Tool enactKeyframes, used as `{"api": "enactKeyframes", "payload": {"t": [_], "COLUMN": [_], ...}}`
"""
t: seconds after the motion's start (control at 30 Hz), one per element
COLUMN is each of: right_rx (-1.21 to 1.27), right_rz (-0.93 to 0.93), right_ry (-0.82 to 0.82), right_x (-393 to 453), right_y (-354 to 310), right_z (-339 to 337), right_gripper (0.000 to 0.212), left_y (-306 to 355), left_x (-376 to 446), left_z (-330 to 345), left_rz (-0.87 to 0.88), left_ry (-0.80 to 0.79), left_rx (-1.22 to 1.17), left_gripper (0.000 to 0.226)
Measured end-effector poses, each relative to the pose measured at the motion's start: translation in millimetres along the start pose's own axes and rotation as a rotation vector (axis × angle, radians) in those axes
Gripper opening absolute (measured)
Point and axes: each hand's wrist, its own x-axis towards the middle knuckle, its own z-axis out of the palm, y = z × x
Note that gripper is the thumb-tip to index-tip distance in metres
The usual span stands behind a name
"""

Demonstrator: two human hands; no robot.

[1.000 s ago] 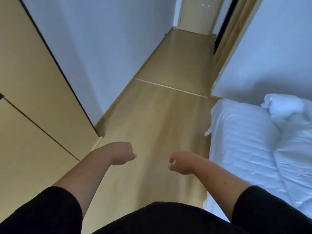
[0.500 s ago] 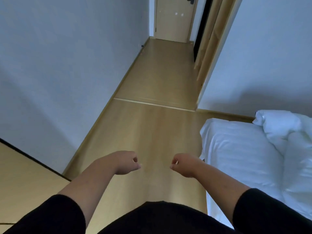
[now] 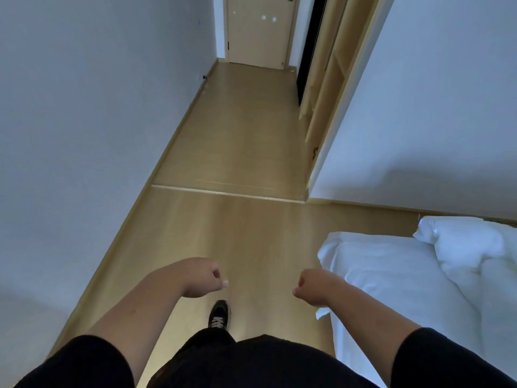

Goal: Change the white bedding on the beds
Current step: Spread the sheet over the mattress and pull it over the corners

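Observation:
A bed with a white sheet [image 3: 397, 278] stands at the lower right, its corner just right of my right hand. Bunched white bedding [image 3: 464, 245] lies on it toward the far right. My left hand [image 3: 200, 277] and my right hand [image 3: 313, 287] are held out in front of me over the wooden floor, both curled into fists and holding nothing. Neither hand touches the bed.
A wooden-floored corridor [image 3: 240, 130] runs ahead to a closed door [image 3: 257, 32]. A white wall [image 3: 84, 135] lines the left side. Wooden shelving [image 3: 327, 88] and another white wall stand on the right. My black shoe [image 3: 219, 315] is on the floor between my hands.
The view has swung right and moved forward: the wooden panels on the left are out of sight and the corridor and door are fuller in view. Both hands stay curled and hold nothing.

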Motion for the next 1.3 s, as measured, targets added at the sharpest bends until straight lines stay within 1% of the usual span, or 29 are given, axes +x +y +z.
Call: {"api": "enactKeyframes", "payload": {"t": [0.07, 0.17, 0.27, 0.33, 0.37, 0.47, 0.57, 0.63, 0.7, 0.8, 0.87, 0.93, 1.03, 1.1, 1.2, 1.3], "right_rx": [0.034, 0.082, 0.237, 0.349, 0.392, 0.505, 0.561, 0.565, 0.563, 0.555, 0.571, 0.625, 0.707, 0.747, 0.807, 0.911], "right_rz": [0.058, 0.148, 0.249, 0.286, 0.313, 0.387, 0.444, 0.456, 0.447, 0.44, 0.438, 0.447, 0.466, 0.481, 0.507, 0.6], "right_ry": [0.015, 0.034, 0.14, 0.196, 0.204, 0.193, 0.106, 0.053, 0.027, 0.001, 0.044, 0.135, 0.202, 0.202, 0.163, 0.183], "right_x": [38, 78, 107, 117, 122, 148, 187, 218, 248, 285, 299, 311, 326, 334, 345, 356], "right_y": [16, 40, 67, 83, 92, 127, 171, 205, 242, 301, 339, 375, 416, 436, 467, 505], "right_z": [-30, -92, -139, -157, -163, -175, -185, -199, -222, -275, -315, -351, -383, -396, -403, -400], "right_gripper": [0.033, 0.031, 0.026, 0.02, 0.021, 0.024, 0.027, 0.028, 0.028, 0.026, 0.026, 0.031, 0.04, 0.042, 0.038, 0.038], "left_y": [12, 33, 67, 99, 116, 167, 214, 248, 285, 343, 386, 427, 483, 516, 570, 632], "left_x": [50, 118, 184, 218, 235, 288, 347, 385, 420, 468, 493, 513, 541, 562, 603, 648], "left_z": [-44, -123, -199, -234, -246, -269, -281, -292, -308, -346, -373, -397, -417, -421, -426, -431], "left_rz": [0.056, 0.113, 0.191, 0.254, 0.28, 0.353, 0.396, 0.414, 0.405, 0.376, 0.388, 0.423, 0.481, 0.505, 0.534, 0.601], "left_ry": [0.029, 0.068, 0.095, 0.064, 0.036, -0.028, -0.117, -0.143, -0.144, -0.147, -0.114, -0.074, -0.098, -0.148, -0.212, -0.264], "left_rx": [0.04, 0.116, 0.187, 0.245, 0.272, 0.313, 0.379, 0.409, 0.387, 0.368, 0.351, 0.329, 0.33, 0.375, 0.483, 0.598], "left_gripper": [0.041, 0.035, 0.034, 0.033, 0.033, 0.029, 0.023, 0.024, 0.025, 0.027, 0.025, 0.024, 0.021, 0.021, 0.024, 0.024]}}
